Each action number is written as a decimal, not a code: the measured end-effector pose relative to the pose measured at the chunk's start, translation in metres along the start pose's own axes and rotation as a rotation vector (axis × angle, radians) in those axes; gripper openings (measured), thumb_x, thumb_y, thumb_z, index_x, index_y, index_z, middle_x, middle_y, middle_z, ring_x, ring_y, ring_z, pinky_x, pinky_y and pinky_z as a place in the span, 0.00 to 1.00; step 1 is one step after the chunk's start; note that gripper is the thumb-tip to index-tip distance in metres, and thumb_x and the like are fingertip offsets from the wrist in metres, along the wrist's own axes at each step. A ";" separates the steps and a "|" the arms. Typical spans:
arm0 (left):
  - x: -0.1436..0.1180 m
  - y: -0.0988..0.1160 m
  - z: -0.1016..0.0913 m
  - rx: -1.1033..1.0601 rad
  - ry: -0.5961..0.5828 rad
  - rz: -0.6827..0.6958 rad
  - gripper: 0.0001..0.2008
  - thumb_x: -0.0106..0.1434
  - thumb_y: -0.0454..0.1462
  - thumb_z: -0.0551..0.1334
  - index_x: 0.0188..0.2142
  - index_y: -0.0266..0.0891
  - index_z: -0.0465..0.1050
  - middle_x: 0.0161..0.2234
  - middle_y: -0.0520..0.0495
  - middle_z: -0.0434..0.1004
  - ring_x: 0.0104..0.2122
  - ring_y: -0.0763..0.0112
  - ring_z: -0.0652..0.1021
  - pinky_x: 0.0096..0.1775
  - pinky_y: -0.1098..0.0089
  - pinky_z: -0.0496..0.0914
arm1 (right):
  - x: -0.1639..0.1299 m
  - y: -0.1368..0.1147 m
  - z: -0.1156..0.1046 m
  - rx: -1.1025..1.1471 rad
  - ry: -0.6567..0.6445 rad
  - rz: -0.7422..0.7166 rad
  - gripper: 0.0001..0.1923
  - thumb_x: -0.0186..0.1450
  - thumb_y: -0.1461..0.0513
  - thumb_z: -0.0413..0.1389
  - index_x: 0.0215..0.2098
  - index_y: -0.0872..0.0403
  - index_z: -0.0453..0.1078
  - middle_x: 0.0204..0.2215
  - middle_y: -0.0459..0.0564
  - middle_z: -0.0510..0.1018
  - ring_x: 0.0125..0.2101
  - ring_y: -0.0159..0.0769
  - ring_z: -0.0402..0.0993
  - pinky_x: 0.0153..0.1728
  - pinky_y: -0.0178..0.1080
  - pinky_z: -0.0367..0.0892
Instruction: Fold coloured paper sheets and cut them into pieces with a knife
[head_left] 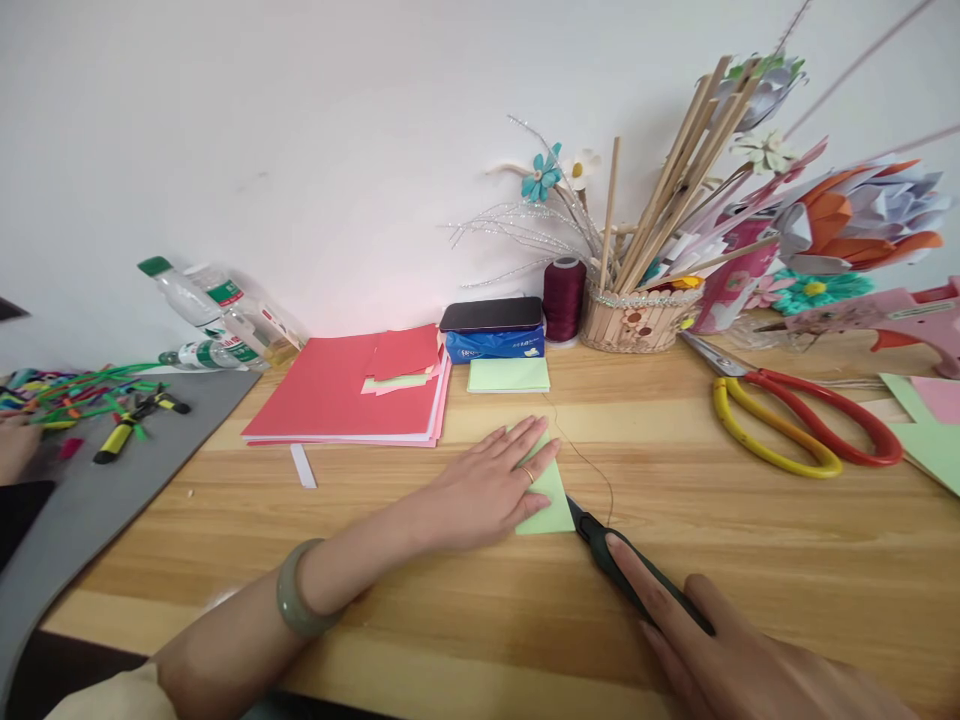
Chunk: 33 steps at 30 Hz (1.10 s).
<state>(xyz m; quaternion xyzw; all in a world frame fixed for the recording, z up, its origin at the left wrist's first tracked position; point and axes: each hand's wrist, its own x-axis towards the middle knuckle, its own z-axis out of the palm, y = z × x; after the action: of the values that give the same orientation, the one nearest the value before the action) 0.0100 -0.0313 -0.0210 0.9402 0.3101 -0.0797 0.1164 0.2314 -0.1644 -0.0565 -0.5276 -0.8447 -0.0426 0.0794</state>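
Note:
Flat on the wooden table, a folded piece of light green paper (pixel 553 505) lies under my left hand (pixel 491 485). The fingers of that hand are stretched out and press the paper down; a ring and a bangle are on this arm. My right hand (pixel 720 640) grips a dark-handled utility knife (pixel 630 570), forefinger laid along its handle. The knife's blade touches or nearly touches the paper's right edge, and its tip is partly hidden there. A thin thread (pixel 589 455) curves across the table beside the blade.
Red paper sheets (pixel 322 390) are stacked behind my left arm, near a green paper stack (pixel 510 375) and a phone (pixel 491 314) on a tissue pack. Large scissors (pixel 795 420) lie right, before a wicker basket (pixel 634 320). Another person's hand (pixel 19 450) is far left.

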 end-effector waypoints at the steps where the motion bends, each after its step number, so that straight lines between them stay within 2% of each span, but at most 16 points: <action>1: 0.000 0.000 0.000 0.000 0.002 0.000 0.28 0.70 0.45 0.41 0.64 0.34 0.37 0.65 0.39 0.27 0.63 0.65 0.34 0.61 0.60 0.42 | 0.001 0.000 0.000 -0.004 -0.001 -0.006 0.39 0.61 0.67 0.46 0.66 0.46 0.33 0.27 0.43 0.75 0.07 0.26 0.65 0.04 0.26 0.55; 4: 0.000 -0.001 0.001 -0.006 0.011 0.000 0.28 0.70 0.45 0.41 0.64 0.35 0.37 0.65 0.40 0.28 0.63 0.65 0.35 0.61 0.60 0.42 | 0.003 0.002 -0.003 -0.003 0.016 -0.013 0.36 0.63 0.65 0.45 0.66 0.47 0.33 0.25 0.44 0.74 0.06 0.25 0.63 0.03 0.26 0.52; 11: 0.000 0.000 0.000 -0.006 -0.004 -0.005 0.28 0.70 0.45 0.42 0.64 0.34 0.37 0.65 0.40 0.27 0.63 0.65 0.35 0.61 0.60 0.42 | 0.009 0.001 -0.010 0.007 0.012 -0.029 0.34 0.63 0.67 0.43 0.66 0.48 0.37 0.26 0.45 0.74 0.07 0.24 0.64 0.04 0.27 0.52; 15: 0.000 0.000 0.001 -0.004 -0.001 -0.014 0.30 0.69 0.46 0.41 0.64 0.30 0.35 0.65 0.39 0.28 0.63 0.66 0.35 0.61 0.61 0.42 | 0.008 0.000 -0.008 -0.043 0.015 -0.023 0.39 0.59 0.71 0.43 0.66 0.49 0.36 0.27 0.45 0.74 0.07 0.26 0.64 0.04 0.29 0.54; 24: 0.001 -0.002 0.006 0.000 0.023 -0.004 0.31 0.69 0.46 0.42 0.64 0.29 0.33 0.64 0.38 0.28 0.63 0.67 0.35 0.62 0.61 0.43 | 0.019 -0.002 -0.015 -0.107 0.129 -0.037 0.42 0.55 0.73 0.43 0.66 0.55 0.35 0.24 0.45 0.73 0.06 0.29 0.62 0.04 0.31 0.56; 28: 0.000 -0.001 0.004 -0.004 0.011 -0.015 0.31 0.69 0.45 0.42 0.64 0.28 0.32 0.64 0.39 0.26 0.63 0.67 0.33 0.62 0.62 0.41 | 0.026 -0.001 -0.020 -0.187 0.143 -0.059 0.45 0.50 0.75 0.44 0.66 0.58 0.38 0.27 0.49 0.75 0.06 0.30 0.63 0.04 0.32 0.58; 33: -0.001 0.001 0.001 -0.018 -0.008 -0.021 0.32 0.69 0.45 0.43 0.63 0.27 0.31 0.64 0.38 0.25 0.62 0.68 0.32 0.62 0.63 0.40 | 0.030 -0.002 -0.023 -0.228 0.155 -0.073 0.45 0.49 0.75 0.45 0.65 0.59 0.41 0.25 0.48 0.74 0.06 0.32 0.63 0.04 0.34 0.59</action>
<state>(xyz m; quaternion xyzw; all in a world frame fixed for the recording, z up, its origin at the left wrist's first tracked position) 0.0099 -0.0325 -0.0221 0.9354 0.3204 -0.0820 0.1251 0.2187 -0.1419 -0.0284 -0.4972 -0.8443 -0.1820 0.0825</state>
